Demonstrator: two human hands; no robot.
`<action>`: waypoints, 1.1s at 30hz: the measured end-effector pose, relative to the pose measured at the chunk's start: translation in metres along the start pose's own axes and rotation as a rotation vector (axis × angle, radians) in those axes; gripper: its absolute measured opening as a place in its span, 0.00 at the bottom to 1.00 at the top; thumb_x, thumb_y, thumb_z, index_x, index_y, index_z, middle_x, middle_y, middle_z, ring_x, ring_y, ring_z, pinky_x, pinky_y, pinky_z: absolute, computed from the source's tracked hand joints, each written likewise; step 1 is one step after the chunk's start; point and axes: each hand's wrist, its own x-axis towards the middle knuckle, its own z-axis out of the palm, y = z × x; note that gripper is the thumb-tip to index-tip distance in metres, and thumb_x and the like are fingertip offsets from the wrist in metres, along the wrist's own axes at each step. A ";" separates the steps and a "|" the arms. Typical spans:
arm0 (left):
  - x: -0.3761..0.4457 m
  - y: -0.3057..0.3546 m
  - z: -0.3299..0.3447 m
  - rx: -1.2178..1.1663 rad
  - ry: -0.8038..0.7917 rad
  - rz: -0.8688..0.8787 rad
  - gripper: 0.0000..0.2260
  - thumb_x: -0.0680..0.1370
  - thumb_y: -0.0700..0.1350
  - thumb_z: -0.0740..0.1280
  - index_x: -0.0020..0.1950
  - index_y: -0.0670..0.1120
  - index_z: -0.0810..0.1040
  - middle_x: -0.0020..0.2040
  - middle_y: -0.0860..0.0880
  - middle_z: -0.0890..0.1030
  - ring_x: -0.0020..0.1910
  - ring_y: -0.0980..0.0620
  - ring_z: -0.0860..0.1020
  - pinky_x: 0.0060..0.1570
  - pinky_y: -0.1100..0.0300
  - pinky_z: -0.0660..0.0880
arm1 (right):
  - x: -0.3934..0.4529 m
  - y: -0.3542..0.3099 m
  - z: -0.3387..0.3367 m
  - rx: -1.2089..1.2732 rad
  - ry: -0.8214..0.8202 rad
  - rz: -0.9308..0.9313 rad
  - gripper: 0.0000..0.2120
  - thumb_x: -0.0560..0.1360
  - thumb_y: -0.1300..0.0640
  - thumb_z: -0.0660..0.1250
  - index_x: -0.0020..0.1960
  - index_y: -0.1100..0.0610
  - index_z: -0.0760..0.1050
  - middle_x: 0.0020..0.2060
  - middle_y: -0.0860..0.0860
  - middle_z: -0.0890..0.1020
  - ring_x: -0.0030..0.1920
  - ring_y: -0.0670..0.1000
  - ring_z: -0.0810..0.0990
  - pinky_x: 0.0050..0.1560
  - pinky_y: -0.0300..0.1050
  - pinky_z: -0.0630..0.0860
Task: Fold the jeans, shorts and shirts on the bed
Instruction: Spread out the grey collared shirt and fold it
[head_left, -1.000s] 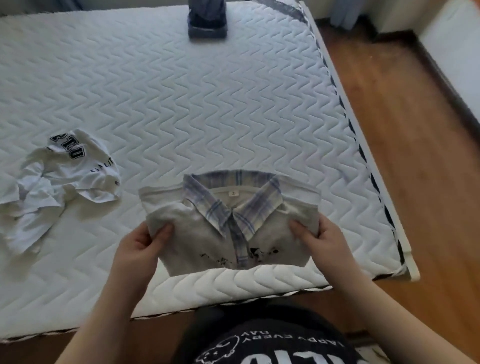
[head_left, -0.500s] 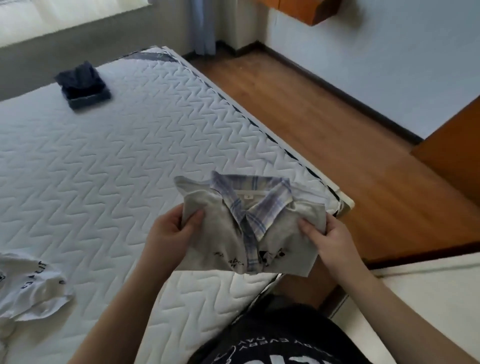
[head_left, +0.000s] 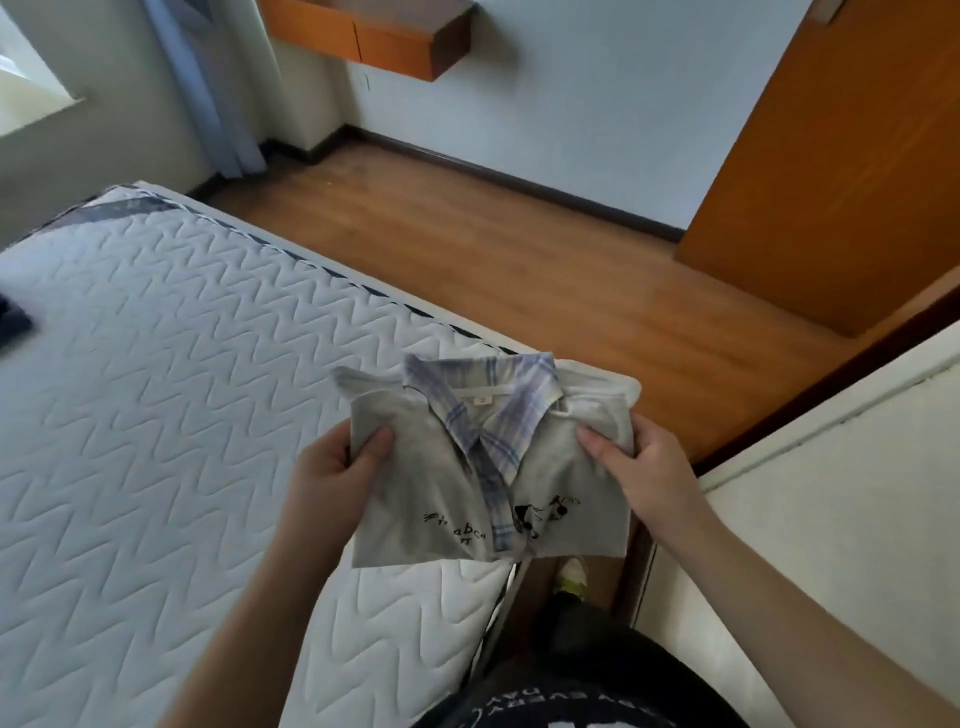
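Fingers: both thumbs lie on top of the folded shirt, and our other fingers curl out of sight under it, so each hand pinches one side.
Left hand: it grips the shirt's left edge, thumb pressed into the grey cloth just below the shoulder fold.
Right hand: it grips the right edge, thumb pointing in toward the collar.
Shirt: we hold it in the air, folded to a small rectangle, front up, over the near corner of the bed and partly past its edge above the floor. The plaid collar and placket run down the middle, with dark lettering and a small cartoon print near the lower hem (the words are too small to read).
Our body: a black top with white letters shows at the bottom edge, and a shoe peeks out below the shirt.
Bed: a white quilted mattress with a zigzag pattern and a dark trim along its side.
Dark item: something dark lies on the bed at the far left edge, cut off; we cannot tell what it is.
Far side: wooden floor, an orange door, a wall shelf and a blue curtain.
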 end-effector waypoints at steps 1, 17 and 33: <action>0.010 0.003 0.009 0.006 -0.001 -0.002 0.14 0.69 0.60 0.68 0.47 0.53 0.84 0.43 0.48 0.85 0.45 0.44 0.83 0.51 0.38 0.79 | 0.010 0.002 -0.006 0.004 0.001 0.001 0.06 0.74 0.51 0.72 0.50 0.48 0.81 0.42 0.42 0.86 0.40 0.42 0.84 0.35 0.31 0.75; 0.106 0.040 0.111 -0.020 0.111 -0.065 0.14 0.69 0.59 0.70 0.44 0.50 0.84 0.41 0.46 0.85 0.39 0.51 0.83 0.37 0.60 0.79 | 0.197 0.014 -0.066 0.065 -0.195 0.093 0.10 0.76 0.51 0.69 0.54 0.54 0.80 0.46 0.48 0.86 0.46 0.48 0.85 0.44 0.40 0.80; 0.159 0.024 0.120 -0.157 0.067 -0.160 0.07 0.79 0.44 0.68 0.45 0.51 0.85 0.44 0.47 0.86 0.42 0.53 0.84 0.37 0.65 0.78 | 0.234 0.018 -0.075 -0.107 -0.147 0.112 0.04 0.76 0.50 0.70 0.50 0.47 0.79 0.44 0.45 0.86 0.44 0.47 0.85 0.45 0.47 0.80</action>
